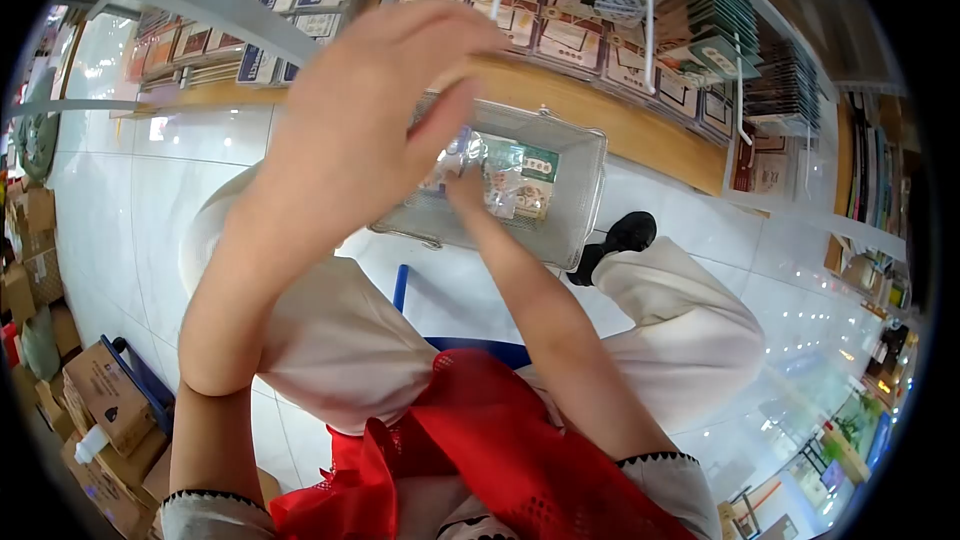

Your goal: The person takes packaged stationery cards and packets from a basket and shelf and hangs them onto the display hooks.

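Note:
My left hand [395, 90] is raised close to the camera, in front of the shelf edge. Its thumb is apart from its fingers, and no object shows between them. Below and beyond it, my right hand [466, 186] reaches down into a grey mesh basket [572, 202], its fingers closed at a clear plastic packet [456, 152]. Right beside this hand in the basket lie more clear-wrapped packets [500, 180] and a green-and-white packet [538, 164]. My left hand and forearm hide the basket's left part.
A wooden shelf [640, 135] with boxed goods [570, 40] runs behind the basket. White metal hooks [651, 30] bearing hanging packs [715, 30] stick out above. Cardboard boxes [110, 400] stand at the lower left. A blue stool [490, 349] shows between my legs.

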{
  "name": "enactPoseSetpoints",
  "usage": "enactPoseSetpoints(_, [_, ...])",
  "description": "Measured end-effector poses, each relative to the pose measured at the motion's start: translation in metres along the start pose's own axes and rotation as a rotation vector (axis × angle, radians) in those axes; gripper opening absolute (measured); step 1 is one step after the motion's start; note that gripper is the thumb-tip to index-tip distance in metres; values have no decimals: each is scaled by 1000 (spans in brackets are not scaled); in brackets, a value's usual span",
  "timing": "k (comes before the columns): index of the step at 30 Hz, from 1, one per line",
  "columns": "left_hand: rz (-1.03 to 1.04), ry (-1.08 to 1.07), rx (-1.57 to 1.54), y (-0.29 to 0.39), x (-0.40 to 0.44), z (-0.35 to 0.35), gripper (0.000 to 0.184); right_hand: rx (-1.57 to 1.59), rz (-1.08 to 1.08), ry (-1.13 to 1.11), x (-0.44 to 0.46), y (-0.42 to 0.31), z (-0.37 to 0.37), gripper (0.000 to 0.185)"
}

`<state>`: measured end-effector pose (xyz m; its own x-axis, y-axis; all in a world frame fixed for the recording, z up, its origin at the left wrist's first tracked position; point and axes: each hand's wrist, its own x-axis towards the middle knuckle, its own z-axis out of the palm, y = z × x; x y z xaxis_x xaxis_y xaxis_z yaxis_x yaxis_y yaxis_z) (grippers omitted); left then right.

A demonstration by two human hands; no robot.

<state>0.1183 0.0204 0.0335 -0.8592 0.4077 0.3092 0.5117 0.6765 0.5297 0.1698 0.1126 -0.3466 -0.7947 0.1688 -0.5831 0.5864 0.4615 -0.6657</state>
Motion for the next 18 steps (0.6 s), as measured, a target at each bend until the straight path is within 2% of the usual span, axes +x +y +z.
enactPoseSetpoints(1, [0,28,14,-6,2,-6,23,27,61,-30,4,6,15,65])
enactPoseSetpoints(2, [1,56,30,-14,3,-10,22,136,31,-92,8,14,28,69])
enactPoseSetpoints(5, [-30,119,58,-40,0,-21,20,-126,159,208,-32,-42,42,71])
enactPoseSetpoints(9, [-27,172,56,-40,4,-30,20,-166,88,394,-45,-49,53,67])
enactPoseSetpoints(12, [-43,151,30,-28,6,-34,19,41,61,358,-56,-79,39,59])
enactPoseSetpoints(14, [-85,204,-4,-48,1,-18,18,-8,-62,218,-2,-36,67,51])
enactPoseSetpoints(16, [-49,223,33,-52,0,-9,17,-41,-112,113,25,-37,61,34])
enactPoseSetpoints(18, [-31,219,51,-53,1,-3,17,-18,-1,82,26,-40,33,30])
